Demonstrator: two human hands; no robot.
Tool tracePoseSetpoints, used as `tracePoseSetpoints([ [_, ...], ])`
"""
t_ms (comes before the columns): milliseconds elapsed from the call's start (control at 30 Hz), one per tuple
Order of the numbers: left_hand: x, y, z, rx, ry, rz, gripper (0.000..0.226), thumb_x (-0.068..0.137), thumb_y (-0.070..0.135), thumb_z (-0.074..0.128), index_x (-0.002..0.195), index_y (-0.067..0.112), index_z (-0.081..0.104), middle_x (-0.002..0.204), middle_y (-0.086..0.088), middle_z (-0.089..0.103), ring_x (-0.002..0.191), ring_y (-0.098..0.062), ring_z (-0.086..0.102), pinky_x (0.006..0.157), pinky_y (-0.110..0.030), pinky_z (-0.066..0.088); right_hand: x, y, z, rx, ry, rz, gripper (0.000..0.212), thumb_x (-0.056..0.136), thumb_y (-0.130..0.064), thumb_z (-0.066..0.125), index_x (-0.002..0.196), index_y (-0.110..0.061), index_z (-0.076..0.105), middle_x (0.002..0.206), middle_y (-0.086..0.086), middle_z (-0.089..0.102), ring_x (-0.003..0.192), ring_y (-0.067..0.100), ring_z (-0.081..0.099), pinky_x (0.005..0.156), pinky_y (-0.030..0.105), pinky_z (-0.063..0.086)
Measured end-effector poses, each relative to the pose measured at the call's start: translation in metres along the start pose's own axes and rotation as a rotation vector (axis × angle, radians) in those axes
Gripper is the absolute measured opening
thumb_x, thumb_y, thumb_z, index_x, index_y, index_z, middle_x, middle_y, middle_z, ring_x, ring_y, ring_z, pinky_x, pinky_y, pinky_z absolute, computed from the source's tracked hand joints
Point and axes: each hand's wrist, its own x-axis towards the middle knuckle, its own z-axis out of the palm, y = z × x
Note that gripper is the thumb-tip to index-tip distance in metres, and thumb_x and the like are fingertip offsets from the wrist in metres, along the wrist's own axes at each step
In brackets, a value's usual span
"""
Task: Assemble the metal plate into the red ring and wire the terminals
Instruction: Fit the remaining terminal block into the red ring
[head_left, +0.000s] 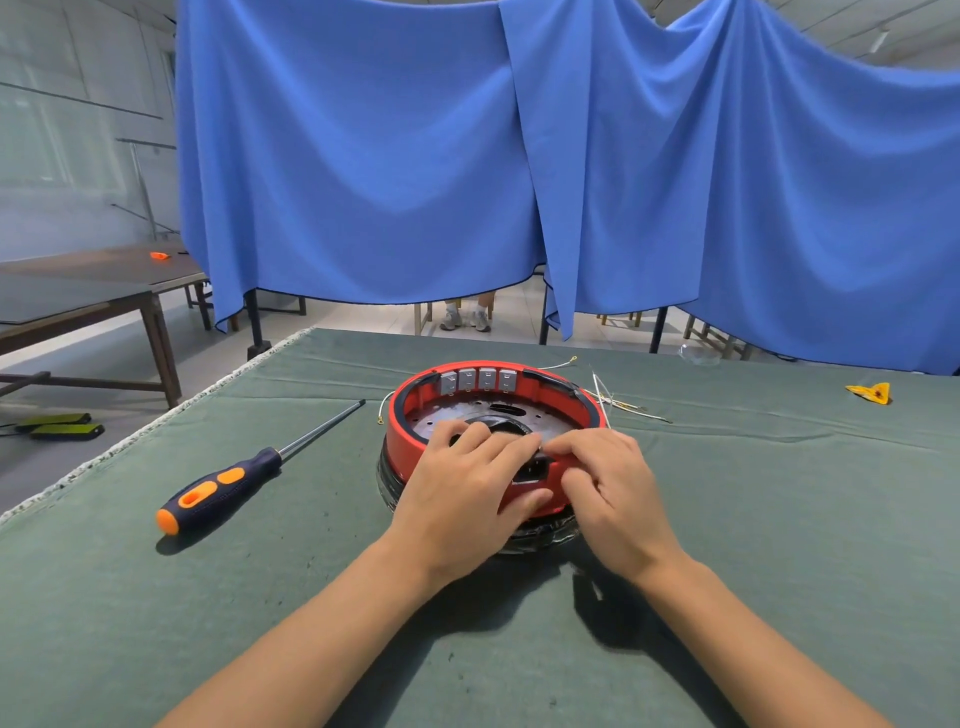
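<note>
The table (727, 519) with its green cloth carries everything, and both hands work at its middle, close to the person. The red ring (402, 415) stands directly under and in front of the hands, on a dark base, and the metal plate (431, 418) lies flat inside it, so from the hands the plate is just beyond the fingertips and a little lower than the rim. The left hand (462, 488) lies over the near-left part of the rim, its fingers stretched forward onto the plate and its thumb pressed against the outer wall of the ring. The right hand (608, 483) is beside it, almost touching, with fingers curled toward the left; it seems to pinch something small at the near rim, above a dark socket (535, 467), but I cannot tell what it is. The grey terminals (478, 380) stand in a row on the far inner wall, straight ahead of both hands across the plate. The loose wires (618, 402) lie beyond the right hand, so I judge this hand is the nearer one for fetching them. The screwdriver (244, 470) lies to the left of the left hand, well apart, its shaft pointing away toward the ring.
</note>
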Motion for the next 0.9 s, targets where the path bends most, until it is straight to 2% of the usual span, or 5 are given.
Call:
tracePoseSetpoints([
  [233,-0.001,0.007,0.002,-0.038,0.061,-0.034,0.036,0.087,0.041,0.054,0.113,0.017,0.065,0.103,0.005,0.069,0.090,-0.021,0.060,0.085,-0.036,0.038,0.004,0.001,0.013,-0.068,0.057,0.030,0.033,0.092,-0.045,0.035,0.073,-0.029,0.058,0.071,-0.016,0.059,0.078,0.003,0.050,0.085,0.021,0.027],
  [400,-0.006,0.012,0.001,0.014,-0.044,-0.047,0.057,0.079,0.056,0.055,0.117,0.013,0.058,0.112,0.001,0.061,0.095,-0.024,0.055,0.090,-0.037,0.037,0.005,0.001,0.011,-0.086,0.020,0.016,0.029,0.091,-0.048,0.032,0.075,-0.035,0.053,0.071,-0.020,0.055,0.079,0.002,0.047,0.087,0.024,0.027],
  [500,-0.008,0.006,0.001,-0.009,-0.020,-0.016,0.060,0.072,0.049,0.066,0.116,0.010,0.057,0.112,-0.002,0.061,0.099,-0.025,0.057,0.095,-0.034,0.035,0.005,0.003,0.009,-0.080,-0.017,0.030,0.030,0.089,-0.051,0.035,0.079,-0.033,0.057,0.078,-0.017,0.060,0.086,0.005,0.050,0.092,0.027,0.029],
  [667,-0.011,-0.009,-0.002,0.009,0.015,0.072,0.058,0.077,0.051,0.063,0.115,0.007,0.059,0.112,-0.006,0.065,0.098,-0.025,0.063,0.089,-0.034,0.041,-0.001,-0.001,0.009,-0.004,0.000,0.054,0.022,0.090,-0.046,0.041,0.099,-0.033,0.057,0.091,-0.015,0.063,0.096,0.009,0.054,0.094,0.027,0.030],
  [900,-0.012,-0.012,0.003,-0.030,0.049,-0.080,0.060,0.064,0.045,0.079,0.113,0.013,0.065,0.111,0.000,0.069,0.097,-0.024,0.064,0.089,-0.039,0.038,-0.002,-0.002,0.008,-0.078,-0.001,-0.077,0.016,0.086,-0.022,0.055,0.099,-0.017,0.064,0.097,-0.008,0.066,0.095,0.012,0.055,0.092,0.034,0.036],
])
